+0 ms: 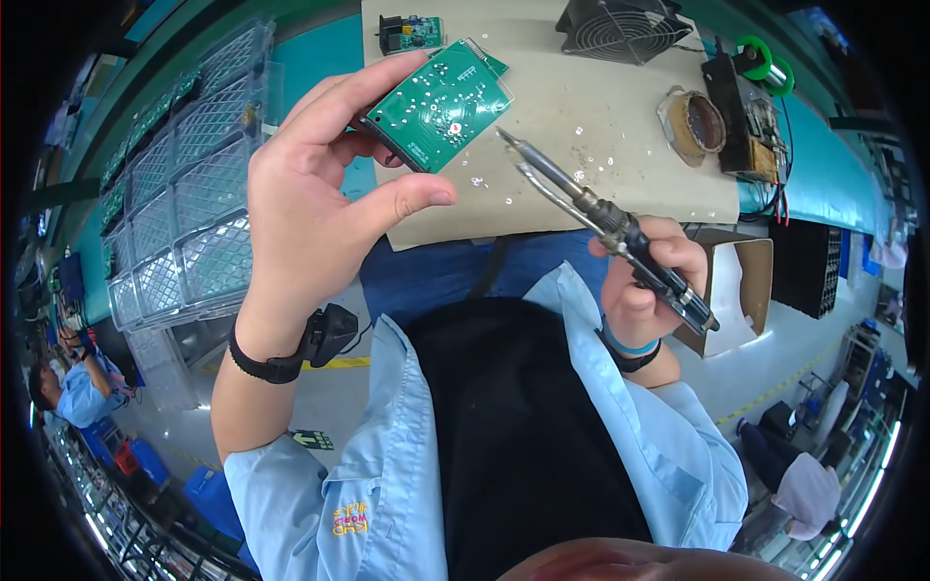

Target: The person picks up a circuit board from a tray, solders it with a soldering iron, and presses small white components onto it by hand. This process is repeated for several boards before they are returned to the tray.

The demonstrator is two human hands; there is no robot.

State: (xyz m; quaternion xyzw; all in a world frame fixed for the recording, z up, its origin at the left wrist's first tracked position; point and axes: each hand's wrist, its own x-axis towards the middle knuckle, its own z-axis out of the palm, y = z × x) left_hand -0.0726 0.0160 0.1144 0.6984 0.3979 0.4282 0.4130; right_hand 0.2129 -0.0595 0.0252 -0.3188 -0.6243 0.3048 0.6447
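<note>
My left hand grips a green circuit board by its upper left edge, its face with small pads and holes turned up. The thumb stands apart from the lower edge, and the fingers behind the board are partly hidden. In my right hand is a soldering iron with a thin metal tube running alongside it. Its tip points up and left, close to the board's right edge; from this angle I cannot tell whether they touch. Another small green board with a black part lies on the beige work mat beyond.
At the far edge stands a black fan. On the right are a brown round dish, a black box-like device and a green spool. Clear plastic trays are stacked left; a cardboard box sits lower right.
</note>
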